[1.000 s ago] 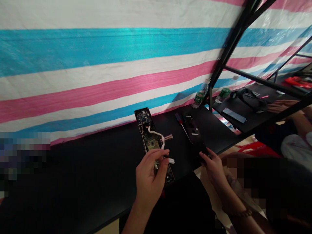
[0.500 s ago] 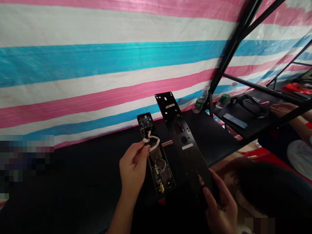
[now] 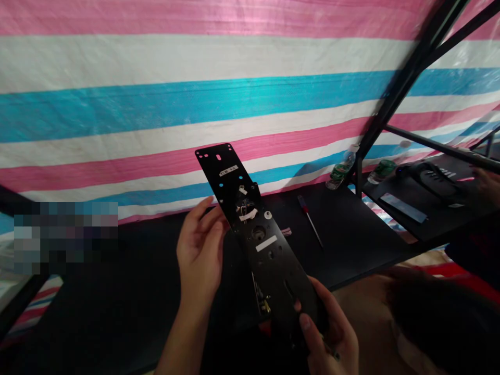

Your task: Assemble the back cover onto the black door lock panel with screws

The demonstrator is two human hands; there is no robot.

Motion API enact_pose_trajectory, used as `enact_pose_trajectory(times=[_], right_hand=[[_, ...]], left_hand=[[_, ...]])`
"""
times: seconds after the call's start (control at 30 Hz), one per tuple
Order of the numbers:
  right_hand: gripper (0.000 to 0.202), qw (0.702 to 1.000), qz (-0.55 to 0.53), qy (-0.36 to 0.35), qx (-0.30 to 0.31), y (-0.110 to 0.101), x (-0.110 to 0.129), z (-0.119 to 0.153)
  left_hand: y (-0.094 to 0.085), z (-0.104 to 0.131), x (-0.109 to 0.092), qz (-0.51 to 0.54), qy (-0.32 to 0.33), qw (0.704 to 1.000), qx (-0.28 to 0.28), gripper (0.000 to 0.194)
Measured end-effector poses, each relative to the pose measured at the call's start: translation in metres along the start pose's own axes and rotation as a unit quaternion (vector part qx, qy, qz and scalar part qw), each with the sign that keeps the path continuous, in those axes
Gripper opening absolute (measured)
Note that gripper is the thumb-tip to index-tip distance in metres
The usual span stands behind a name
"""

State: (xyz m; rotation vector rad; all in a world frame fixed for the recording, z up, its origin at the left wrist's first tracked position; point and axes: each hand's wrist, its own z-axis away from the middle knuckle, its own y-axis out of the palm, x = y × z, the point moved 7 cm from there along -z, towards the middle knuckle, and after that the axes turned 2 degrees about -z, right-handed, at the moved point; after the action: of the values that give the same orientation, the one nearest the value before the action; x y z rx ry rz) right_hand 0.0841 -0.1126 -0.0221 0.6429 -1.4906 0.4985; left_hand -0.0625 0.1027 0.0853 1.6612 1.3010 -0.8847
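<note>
My right hand is closed on the lower end of a long black metal cover plate with holes, white labels and a small white round piece. The plate is held tilted over a narrow open case, hiding most of it; a white cable shows through a cutout. Beside the plate's left edge is my left hand, its fingers apart and slightly curved. Its fingertips reach the edge and are partly hidden there, so I cannot tell whether they touch it.
A screwdriver lies on the black table to the right. Plastic bottles stand near the black metal frame. Another person's head is close at the lower right. Farther right, a person's hand is near a black shoe-like item.
My right hand has brought the cover plate left, over the case. My left hand has let go of the white cable's connector and moved to the plate's left edge. The screwdriver is now uncovered.
</note>
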Motion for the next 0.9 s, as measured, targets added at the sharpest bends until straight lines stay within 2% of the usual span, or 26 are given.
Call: enact_pose_trajectory(times=[0.07,0.13,0.17,0.27,0.37,0.5,0.57,0.6,0.7,0.77,0.83,0.9], right_hand=[[0.049,1.0,0.006,0.0,-0.005,0.0,-0.004,0.001],[0.048,1.0,0.016,-0.009,-0.01,-0.001,-0.006,0.003],[0.047,1.0,0.021,-0.014,-0.012,-0.001,-0.008,0.004],[0.046,0.999,0.033,-0.025,-0.016,-0.002,-0.013,0.007],[0.045,0.998,0.048,-0.036,-0.028,-0.004,-0.017,0.009],[0.043,0.996,0.062,-0.058,-0.028,-0.005,-0.02,0.009],[0.043,0.995,0.068,-0.066,-0.024,-0.004,-0.021,0.009],[0.043,0.995,0.073,-0.069,-0.026,-0.004,-0.022,0.009],[0.042,0.993,0.089,-0.067,-0.04,-0.006,-0.028,0.008],[0.041,0.993,0.091,-0.062,-0.045,-0.008,-0.034,0.005],[0.04,0.992,0.093,-0.069,-0.042,-0.008,-0.039,0.0],[0.039,0.992,0.096,-0.079,-0.036,-0.007,-0.044,-0.007]], left_hand=[[-0.006,0.005,-0.003,0.005,0.035,0.999,-0.011,0.046],[-0.008,0.008,-0.009,-0.101,0.089,0.991,-0.015,0.048],[-0.006,0.008,-0.013,-0.183,0.117,0.976,-0.014,0.048],[0.004,0.007,-0.022,-0.382,0.193,0.904,0.01,0.032],[0.013,0.005,-0.028,-0.432,0.253,0.864,0.056,0.022],[0.029,0.007,-0.026,-0.429,0.269,0.843,0.182,0.025],[0.031,0.009,-0.027,-0.415,0.27,0.845,0.203,0.017],[0.029,0.009,-0.029,-0.405,0.274,0.852,0.186,0.014],[0.01,0.006,-0.038,-0.353,0.27,0.892,0.085,0.016],[-0.004,0.004,-0.038,-0.332,0.237,0.913,0.031,0.019],[-0.009,0.007,-0.034,-0.328,0.198,0.923,0.023,0.018],[-0.006,0.017,-0.025,-0.315,0.156,0.935,0.055,0.016]])
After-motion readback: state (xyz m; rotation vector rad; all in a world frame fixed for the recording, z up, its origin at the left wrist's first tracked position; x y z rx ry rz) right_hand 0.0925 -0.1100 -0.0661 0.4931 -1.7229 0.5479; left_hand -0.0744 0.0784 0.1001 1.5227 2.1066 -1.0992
